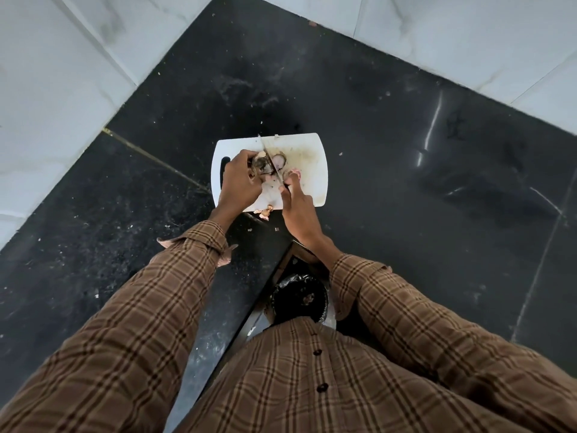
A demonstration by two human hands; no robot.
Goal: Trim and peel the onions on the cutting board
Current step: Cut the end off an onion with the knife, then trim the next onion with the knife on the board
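A white cutting board (309, 151) lies on the black counter. My left hand (239, 182) grips an onion (260, 164) on the board's left part. My right hand (296, 204) holds a knife (268, 157) by its handle, the blade running up and left across the onion. A cut onion piece (278, 160) lies just right of the blade, and a pinkish piece (296, 174) sits by my right fingers. Loose skin scraps (266, 211) hang at the board's near edge.
The black stone counter (406, 151) forms a corner against white marble wall tiles (62, 73). Below the counter edge stands a bin lined with a black bag (298, 298). Small crumbs dot the counter around the board.
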